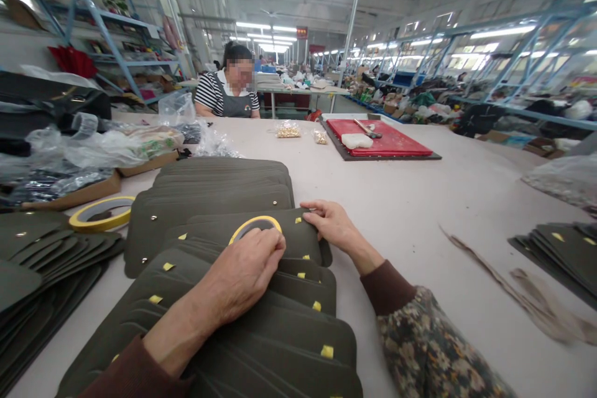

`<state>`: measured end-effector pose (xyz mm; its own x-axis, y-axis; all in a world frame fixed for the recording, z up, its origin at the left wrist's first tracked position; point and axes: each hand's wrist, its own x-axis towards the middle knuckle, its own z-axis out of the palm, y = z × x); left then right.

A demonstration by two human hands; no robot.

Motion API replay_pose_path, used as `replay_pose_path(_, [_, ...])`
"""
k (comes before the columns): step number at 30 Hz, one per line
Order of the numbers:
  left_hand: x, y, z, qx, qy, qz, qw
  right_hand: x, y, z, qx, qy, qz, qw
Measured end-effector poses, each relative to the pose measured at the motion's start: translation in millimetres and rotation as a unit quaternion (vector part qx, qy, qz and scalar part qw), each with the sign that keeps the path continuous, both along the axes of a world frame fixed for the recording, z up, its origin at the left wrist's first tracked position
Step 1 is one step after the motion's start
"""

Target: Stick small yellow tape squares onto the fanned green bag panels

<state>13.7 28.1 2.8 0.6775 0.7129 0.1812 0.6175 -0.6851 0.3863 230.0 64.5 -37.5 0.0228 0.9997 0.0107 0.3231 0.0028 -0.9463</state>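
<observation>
My left hand is closed on a roll of yellow tape, held over a fanned stack of dark olive panels with rounded corners. Small yellow tape pieces stick to the panels near their edges. At the right corner of the uppermost laid panel, beside another tape piece, my right hand has its thumb and fingers closed at the edge. Behind lie more olive panels, some with small metal studs. My left palm and fingertips are hidden.
Another tape roll lies at left by more panels and plastic bags. A red board carries a hammer. Bags of gold-coloured parts lie mid-table. A co-worker sits opposite. A fabric strip lies at right.
</observation>
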Motion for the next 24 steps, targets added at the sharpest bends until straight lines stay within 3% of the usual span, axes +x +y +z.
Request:
replay_pose_path(2, [-2,1,0.0,0.004,-0.029,0.002,1.000,3,-6,8.0,-0.062,0.009,0.030,0.998])
replay_pose_path(6, [-3,8,-9.1,0.010,-0.050,0.025,0.998,13,-18,20.1,-0.187,-0.053,0.182,0.964])
replay_pose_path(8, [-2,11,-14.9,0.004,-0.036,0.031,0.999,15,-21,20.5,-0.148,-0.133,0.166,0.966])
replay_pose_path(11, [0,12,-19.1,-0.015,-0.003,0.039,0.999,13,-20,15.9,-0.052,-0.231,0.078,0.969])
replay_pose_path(15, [1,10,-17.9,-0.032,0.029,0.040,0.998,5,-15,7.2,0.017,-0.259,0.045,0.965])
replay_pose_path(18, [0,7,-16.0,-0.003,-0.005,0.026,1.000,3,-13,3.8,0.059,-0.260,0.016,0.964])
replay_pose_path(21, [-2,4,-14.0,-0.002,-0.070,0.018,0.997,2,-16,8.5,0.051,-0.187,0.029,0.981])
replay_pose_path(24, [-5,2,-12.8,-0.013,-0.093,0.019,0.995,-4,-25,21.4,0.010,-0.021,0.120,0.992])
